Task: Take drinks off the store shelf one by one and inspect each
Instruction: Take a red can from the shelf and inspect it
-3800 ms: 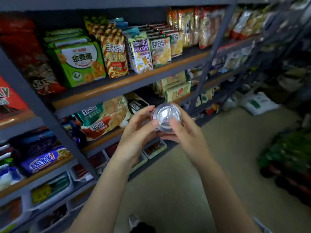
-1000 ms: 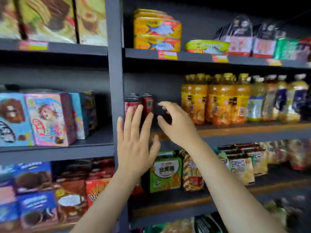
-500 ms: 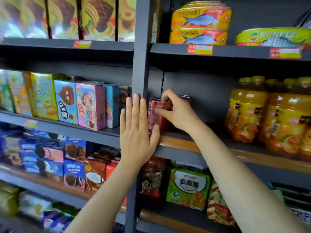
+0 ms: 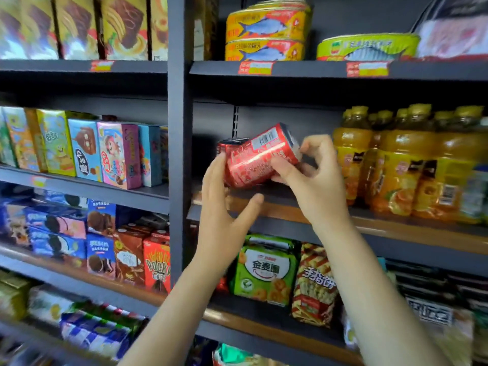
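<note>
My right hand (image 4: 314, 180) grips a red drink can (image 4: 260, 155), tilted with its top toward the upper right and lifted off the shelf (image 4: 383, 228). My left hand (image 4: 224, 217) is spread just below and left of the can, fingertips touching its lower left side. Another red can (image 4: 224, 145) stands behind it on the shelf, mostly hidden. Orange juice bottles (image 4: 401, 165) line the same shelf to the right.
A grey upright post (image 4: 179, 143) divides the shelving just left of the can. Snack boxes (image 4: 105, 151) fill the left bay, fish tins (image 4: 266, 33) sit on the shelf above, biscuit packs (image 4: 264, 270) below.
My right hand has pulled the red can off the shelf and tilted it sideways. My left hand has shifted from the post to under the can. The view has moved closer.
</note>
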### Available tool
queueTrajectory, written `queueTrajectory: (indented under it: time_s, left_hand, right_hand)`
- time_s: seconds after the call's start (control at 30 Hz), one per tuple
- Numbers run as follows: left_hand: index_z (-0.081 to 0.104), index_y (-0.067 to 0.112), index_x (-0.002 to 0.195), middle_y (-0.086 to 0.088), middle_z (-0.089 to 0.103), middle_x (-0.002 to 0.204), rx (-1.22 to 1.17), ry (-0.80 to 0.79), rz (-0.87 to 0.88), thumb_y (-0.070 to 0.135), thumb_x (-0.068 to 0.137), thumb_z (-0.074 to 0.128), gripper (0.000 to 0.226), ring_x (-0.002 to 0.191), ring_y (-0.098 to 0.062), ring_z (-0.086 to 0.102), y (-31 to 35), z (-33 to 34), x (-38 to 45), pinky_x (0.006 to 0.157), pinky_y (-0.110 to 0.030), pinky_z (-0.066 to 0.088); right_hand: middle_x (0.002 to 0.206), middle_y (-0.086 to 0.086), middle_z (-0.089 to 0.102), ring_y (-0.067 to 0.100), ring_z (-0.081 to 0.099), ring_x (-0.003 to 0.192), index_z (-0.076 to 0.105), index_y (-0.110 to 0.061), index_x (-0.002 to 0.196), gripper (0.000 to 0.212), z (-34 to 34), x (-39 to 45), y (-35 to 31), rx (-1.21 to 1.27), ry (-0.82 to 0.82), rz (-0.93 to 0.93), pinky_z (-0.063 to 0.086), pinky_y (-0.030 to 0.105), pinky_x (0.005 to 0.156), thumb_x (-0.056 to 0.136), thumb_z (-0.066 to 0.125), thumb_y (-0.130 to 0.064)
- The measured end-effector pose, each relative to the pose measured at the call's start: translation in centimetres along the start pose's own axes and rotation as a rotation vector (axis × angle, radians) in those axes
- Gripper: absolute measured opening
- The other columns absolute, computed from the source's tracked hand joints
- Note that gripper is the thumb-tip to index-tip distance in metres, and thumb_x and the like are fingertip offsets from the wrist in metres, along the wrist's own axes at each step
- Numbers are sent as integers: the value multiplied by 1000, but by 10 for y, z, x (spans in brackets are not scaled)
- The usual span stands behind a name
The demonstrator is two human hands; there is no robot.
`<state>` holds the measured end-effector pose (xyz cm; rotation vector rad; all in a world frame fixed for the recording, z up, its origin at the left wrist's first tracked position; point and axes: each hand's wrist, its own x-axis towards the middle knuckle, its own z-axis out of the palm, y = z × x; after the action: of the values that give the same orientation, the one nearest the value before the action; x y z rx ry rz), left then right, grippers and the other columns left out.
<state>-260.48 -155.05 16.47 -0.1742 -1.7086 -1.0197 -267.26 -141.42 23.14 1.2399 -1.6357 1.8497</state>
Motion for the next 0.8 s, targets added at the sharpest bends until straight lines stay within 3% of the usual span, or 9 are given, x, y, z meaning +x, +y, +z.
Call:
queueTrajectory:
  time_s: [0.1, 0.23, 0.3, 0.37, 0.47, 0.57, 0.67, 0.8]
  left_hand:
    - [31, 23, 152, -2, 52, 140, -390, -73, -146, 17, 84, 73, 80, 120, -13, 61, 30, 8, -9, 92, -27, 55]
    - [47, 21, 138, 15, 69, 109, -485, -138, -241, 15, 73, 83, 75, 100, -12, 70, 45, 16, -23, 76, -26, 58]
    - [54, 18, 130, 6, 71, 102, -540, -132, -302, 23, 73, 88, 67, 87, -15, 69, 46, 23, -30, 66, -25, 56]
    - [59, 13, 118, 0, 71, 94, -588, -92, -362, 36, 72, 80, 56, 73, -16, 63, 48, 31, -36, 56, -24, 51]
    - [59, 13, 112, 3, 68, 80, -581, -50, -553, 57, 71, 71, 62, 59, -8, 58, 59, 40, -40, 47, -21, 42]
    - [57, 19, 111, 5, 68, 77, -433, -155, -709, 70, 74, 58, 62, 59, -6, 60, 65, 42, -43, 47, -21, 40]
    - [56, 23, 113, 1, 71, 80, -334, -280, -679, 75, 70, 57, 68, 63, -10, 64, 71, 40, -49, 52, -24, 47]
    - [48, 34, 121, 0, 72, 108, -381, -382, -536, 44, 69, 83, 64, 95, -20, 73, 73, 37, -62, 73, -37, 61]
  right_hand:
    - [111, 5, 62, 12, 70, 105, 45, -12, 103, 33, -25, -36, -13, 200, 34, 129, 63, 33, 73, 87, 73, -17]
    - [114, 14, 66, 20, 73, 103, 46, -9, 102, 44, -43, -67, -15, 259, 96, 199, 62, 39, 76, 77, 73, -33]
    - [107, 7, 70, 21, 74, 101, 48, -10, 99, 43, -53, -79, -13, 255, 98, 227, 62, 39, 78, 76, 73, -35]
    - [103, 3, 72, 24, 75, 98, 48, -7, 101, 42, -61, -91, -13, 251, 55, 250, 62, 38, 78, 77, 74, -30]
    - [104, -4, 73, 27, 76, 93, 45, -6, 100, 36, -72, -105, -13, 219, -60, 258, 62, 33, 73, 80, 72, -19]
    - [101, -10, 75, 22, 76, 88, 46, -10, 94, 36, -81, -116, -12, 131, -59, 271, 58, 29, 63, 77, 73, -25]
    - [93, 0, 75, 19, 75, 74, 52, -13, 88, 46, -87, -123, -10, 39, 78, 272, 52, 25, 58, 71, 82, -44]
    - [90, 1, 73, 20, 72, 67, 59, -11, 95, 51, -89, -133, -8, 29, 155, 263, 53, 28, 55, 78, 74, -56]
